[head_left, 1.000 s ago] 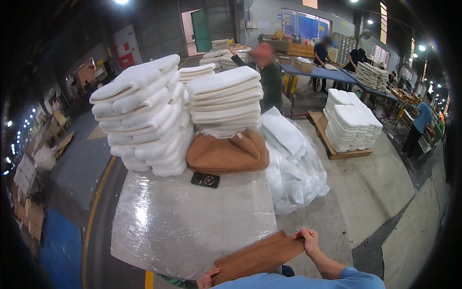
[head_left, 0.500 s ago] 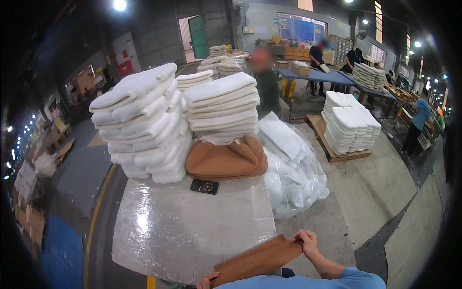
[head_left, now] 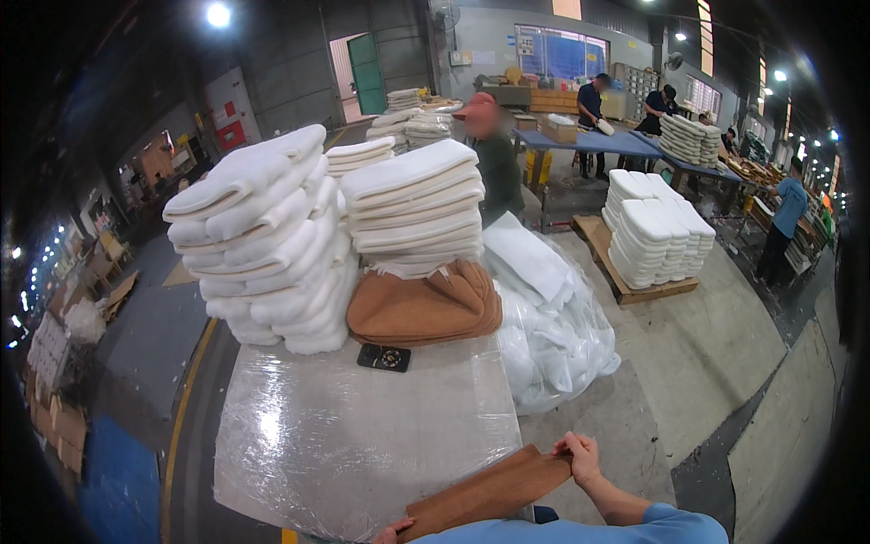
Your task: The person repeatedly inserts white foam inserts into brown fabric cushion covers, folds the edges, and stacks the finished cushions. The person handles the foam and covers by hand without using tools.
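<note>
A brown fabric cover (head_left: 489, 490) stretches between my hands at the near edge of the plastic-wrapped table (head_left: 399, 408). My right hand (head_left: 580, 456) pinches its right end, with fingers bent over the edge. At the lower edge of the picture my left hand (head_left: 393, 529) grips the other end; only part of that hand shows. Farther back on the table lies a stack of brown fabric covers (head_left: 421, 308), and a black phone (head_left: 383, 357) rests just in front of it.
Tall stacks of white padding (head_left: 263, 236) and white cushion pads (head_left: 417, 204) stand at the table's back. Right of it sits a clear bag of white filling (head_left: 553, 335). A pallet of white pads (head_left: 657, 231) is beyond. A person in a red cap (head_left: 494, 154) stands behind the stacks.
My hands and the brown cover stay almost in place. My view has shifted slightly. The person in the red cap has turned the head, and a far worker in light blue stands more upright.
</note>
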Demonstrator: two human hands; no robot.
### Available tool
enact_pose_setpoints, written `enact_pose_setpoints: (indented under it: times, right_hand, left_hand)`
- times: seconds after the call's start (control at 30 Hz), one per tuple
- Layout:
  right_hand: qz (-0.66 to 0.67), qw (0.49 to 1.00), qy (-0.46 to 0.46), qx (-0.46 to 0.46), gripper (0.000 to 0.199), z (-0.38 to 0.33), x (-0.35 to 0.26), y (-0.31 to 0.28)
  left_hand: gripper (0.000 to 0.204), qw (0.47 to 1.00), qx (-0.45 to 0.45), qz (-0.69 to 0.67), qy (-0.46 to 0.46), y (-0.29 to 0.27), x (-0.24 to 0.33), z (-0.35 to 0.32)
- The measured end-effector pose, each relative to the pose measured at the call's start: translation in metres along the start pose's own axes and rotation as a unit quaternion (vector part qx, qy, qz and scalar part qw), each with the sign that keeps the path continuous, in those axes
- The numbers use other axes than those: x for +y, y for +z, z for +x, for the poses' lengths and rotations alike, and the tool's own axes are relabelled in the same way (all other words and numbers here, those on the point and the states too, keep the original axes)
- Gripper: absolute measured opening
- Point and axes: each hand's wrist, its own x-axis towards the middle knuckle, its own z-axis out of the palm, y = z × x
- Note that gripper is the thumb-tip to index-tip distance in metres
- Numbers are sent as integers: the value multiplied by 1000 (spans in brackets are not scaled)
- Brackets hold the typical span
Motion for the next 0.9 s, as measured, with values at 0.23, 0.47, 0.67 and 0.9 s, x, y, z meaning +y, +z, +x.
enact_pose_setpoints:
  times: [0.23,0.47,0.67,0.9]
  right_hand:
    - [80,996,44,17,68,4,21,-11]
    - [198,961,191,-7,86,35,61,-22]
    - [70,984,151,61,87,62,42,1]
    - [-216,936,89,-263,65,88,-53,42]
  left_hand:
    - [51,1000,9,3,23,8,2,0]
    - [50,988,54,43,137,17,4,-20]
    - [53,932,181,-14,313,51,39,-50]
    - [51,914,259,-98,296,95,41,-98]
